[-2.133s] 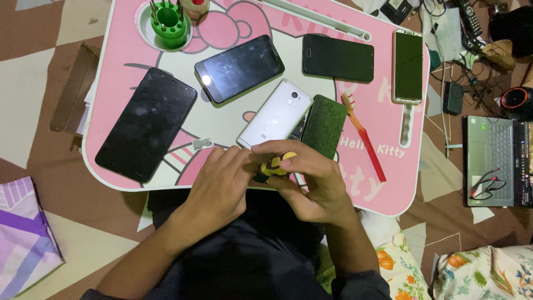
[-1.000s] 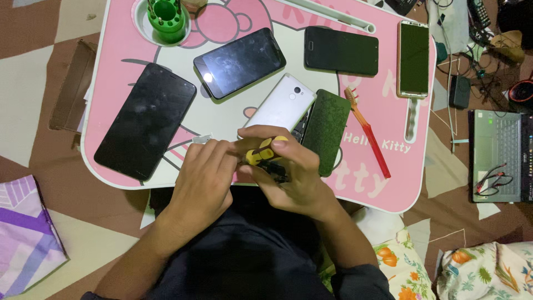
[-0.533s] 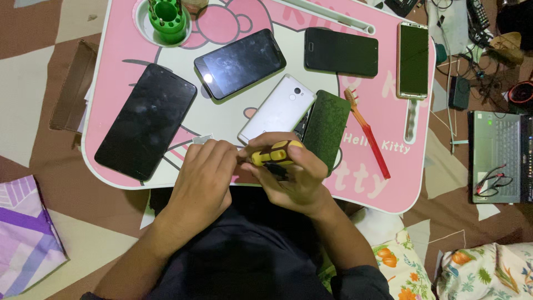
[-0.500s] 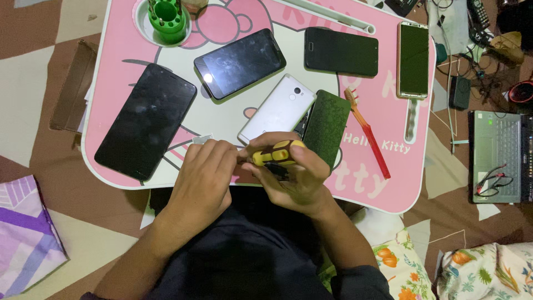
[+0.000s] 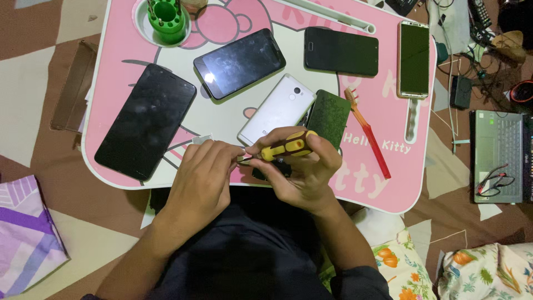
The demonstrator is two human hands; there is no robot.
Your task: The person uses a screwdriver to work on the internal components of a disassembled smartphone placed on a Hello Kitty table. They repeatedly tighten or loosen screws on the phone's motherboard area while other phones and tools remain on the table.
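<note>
A small screwdriver (image 5: 287,147) with a yellow and black handle is held in the right hand (image 5: 302,175), with the fingers closed round the handle. It lies almost flat, just above the near edge of the pink surface (image 5: 388,183), and its thin tip points left. The tip is met by the fingertips of the left hand (image 5: 202,178), which are pinched together there. Whether something tiny is pinched in that grip cannot be told. A small dark thing is partly hidden under both hands, so what it is cannot be seen.

Just behind the hands a white phone (image 5: 276,109) is laid face down, and a green phone back (image 5: 328,118) is set beside it, touching or nearly touching it. A big black phone (image 5: 145,121) is laid to the left. Another dark phone (image 5: 240,63) is seen further back, with a light spot on its glass. A black phone (image 5: 341,51) and a phone with a greenish screen (image 5: 415,58) are laid at the far right. A red toothbrush (image 5: 369,136) is laid to the right of the green back. A green tool holder (image 5: 166,21) is stood in the cup hole at the far corner. A laptop (image 5: 499,155) is seen on the floor at the right, among wires.
</note>
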